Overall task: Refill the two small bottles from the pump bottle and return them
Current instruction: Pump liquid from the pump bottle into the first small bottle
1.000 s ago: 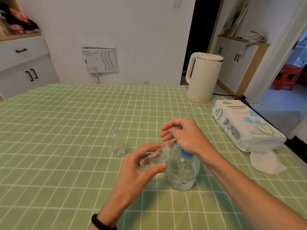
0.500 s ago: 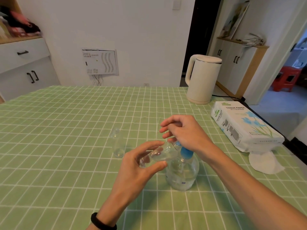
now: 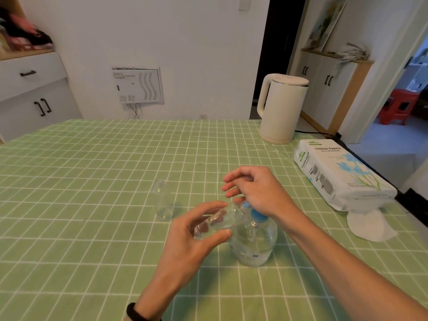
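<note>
On the green checked tablecloth (image 3: 81, 181) stand pump bottle (image 3: 254, 244), kettle (image 3: 280, 107), tissue pack (image 3: 335, 172)

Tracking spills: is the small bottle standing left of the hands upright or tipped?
Upright: the small bottle stands on its base, neck pointing up.

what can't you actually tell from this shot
Head view:
- Pump bottle spout: covered by the right hand.
- Fill level of the small bottle in the left hand: clear plastic, partly covered.
- Whether the standing bottle holds liquid: clear, too small.
</note>
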### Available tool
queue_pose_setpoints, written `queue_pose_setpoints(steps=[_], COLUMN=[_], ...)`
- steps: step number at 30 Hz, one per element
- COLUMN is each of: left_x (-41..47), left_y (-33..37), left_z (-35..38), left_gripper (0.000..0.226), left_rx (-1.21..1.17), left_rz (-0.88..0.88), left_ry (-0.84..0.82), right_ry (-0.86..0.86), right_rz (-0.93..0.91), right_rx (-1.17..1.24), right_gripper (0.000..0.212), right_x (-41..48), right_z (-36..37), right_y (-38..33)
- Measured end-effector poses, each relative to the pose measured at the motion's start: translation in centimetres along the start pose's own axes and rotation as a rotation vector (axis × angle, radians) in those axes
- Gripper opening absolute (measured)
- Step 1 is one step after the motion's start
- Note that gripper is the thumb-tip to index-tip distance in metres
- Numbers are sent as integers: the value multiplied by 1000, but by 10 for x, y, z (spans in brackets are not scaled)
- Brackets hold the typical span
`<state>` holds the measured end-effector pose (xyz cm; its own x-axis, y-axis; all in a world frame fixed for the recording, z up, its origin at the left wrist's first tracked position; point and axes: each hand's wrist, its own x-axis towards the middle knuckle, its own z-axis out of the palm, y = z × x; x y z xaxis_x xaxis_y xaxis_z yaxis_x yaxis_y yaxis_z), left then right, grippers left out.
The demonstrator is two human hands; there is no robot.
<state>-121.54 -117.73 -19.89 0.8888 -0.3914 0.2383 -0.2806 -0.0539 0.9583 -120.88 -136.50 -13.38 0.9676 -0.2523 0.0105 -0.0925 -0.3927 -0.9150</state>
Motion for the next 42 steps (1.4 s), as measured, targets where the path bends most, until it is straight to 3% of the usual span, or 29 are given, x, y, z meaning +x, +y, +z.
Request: queue_pose_setpoints(steps=[42], left_x=[3], left_y=[5], left_z=[-2], left_gripper=[46], left_rx=[8], left_rz=[18], left_ry=[10], right_ry=[20], right_rz=[-1], right_rx=[-10], right_gripper=[33], right_x=[1], right_z=[-2], right_y=[-6])
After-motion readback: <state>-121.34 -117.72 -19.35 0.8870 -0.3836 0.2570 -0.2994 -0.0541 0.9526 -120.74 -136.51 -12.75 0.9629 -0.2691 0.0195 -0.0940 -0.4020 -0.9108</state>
